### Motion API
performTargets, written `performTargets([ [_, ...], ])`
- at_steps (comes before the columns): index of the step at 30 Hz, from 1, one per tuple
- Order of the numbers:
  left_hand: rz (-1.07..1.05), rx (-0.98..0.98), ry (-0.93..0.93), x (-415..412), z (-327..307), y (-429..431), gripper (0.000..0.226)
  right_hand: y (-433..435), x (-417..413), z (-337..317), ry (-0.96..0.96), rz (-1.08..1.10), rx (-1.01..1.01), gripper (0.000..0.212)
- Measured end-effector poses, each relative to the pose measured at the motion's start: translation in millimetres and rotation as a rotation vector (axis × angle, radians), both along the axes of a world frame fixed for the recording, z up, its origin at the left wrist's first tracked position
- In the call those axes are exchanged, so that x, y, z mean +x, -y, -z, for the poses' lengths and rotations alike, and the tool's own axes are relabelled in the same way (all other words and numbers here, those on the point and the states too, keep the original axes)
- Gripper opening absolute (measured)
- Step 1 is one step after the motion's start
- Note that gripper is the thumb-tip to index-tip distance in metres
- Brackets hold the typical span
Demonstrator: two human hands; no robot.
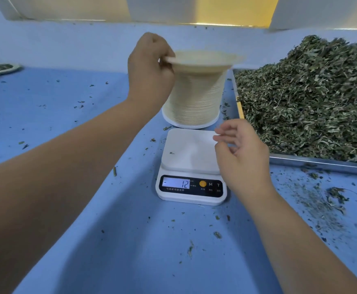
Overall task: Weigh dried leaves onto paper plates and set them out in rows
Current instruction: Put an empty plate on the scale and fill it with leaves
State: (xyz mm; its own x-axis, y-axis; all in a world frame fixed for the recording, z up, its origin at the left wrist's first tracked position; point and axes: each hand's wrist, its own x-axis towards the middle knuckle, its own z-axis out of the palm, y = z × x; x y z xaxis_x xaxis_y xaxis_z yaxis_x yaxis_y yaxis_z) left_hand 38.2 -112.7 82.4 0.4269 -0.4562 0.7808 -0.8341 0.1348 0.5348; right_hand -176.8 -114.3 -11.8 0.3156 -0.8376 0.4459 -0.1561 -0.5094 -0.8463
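Observation:
My left hand (150, 66) pinches the left rim of a cream paper plate (207, 59) at the top of a tall stack of paper plates (194, 98). In front of the stack stands a white digital scale (189, 153) with a bare platform; its display (176, 183) reads about minus 12. My right hand (241, 151) hovers over the scale's right edge, fingers loosely spread, holding nothing. A large heap of dried green leaves (309, 98) fills a metal tray (321, 163) to the right.
Filled paper plates (0, 68) lie at the far left edge of the blue table (88, 187). Loose leaf crumbs are scattered over the cloth, thickest at the right front (326, 200). A pale wall runs along the back.

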Motion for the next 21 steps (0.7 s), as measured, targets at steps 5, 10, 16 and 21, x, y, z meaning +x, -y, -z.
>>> performTargets([
  [5,0.129,-0.068,-0.147,-16.1,41.6,-39.5,0.024,5.6,0.2,-16.8,0.434,-0.011,0.468,0.023],
  [10,0.180,0.027,-0.134,-22.7,76.0,-69.5,0.020,6.2,-6.4,-22.7,0.591,-0.166,0.685,0.055],
  [16,0.191,0.123,-0.376,-16.7,98.2,-76.7,0.033,6.5,-4.1,-15.2,0.440,-0.116,0.679,0.034],
  [21,0.369,0.074,-1.000,-1.7,101.1,-79.5,0.034,11.9,-6.4,-9.3,0.314,-0.094,0.661,0.021],
])
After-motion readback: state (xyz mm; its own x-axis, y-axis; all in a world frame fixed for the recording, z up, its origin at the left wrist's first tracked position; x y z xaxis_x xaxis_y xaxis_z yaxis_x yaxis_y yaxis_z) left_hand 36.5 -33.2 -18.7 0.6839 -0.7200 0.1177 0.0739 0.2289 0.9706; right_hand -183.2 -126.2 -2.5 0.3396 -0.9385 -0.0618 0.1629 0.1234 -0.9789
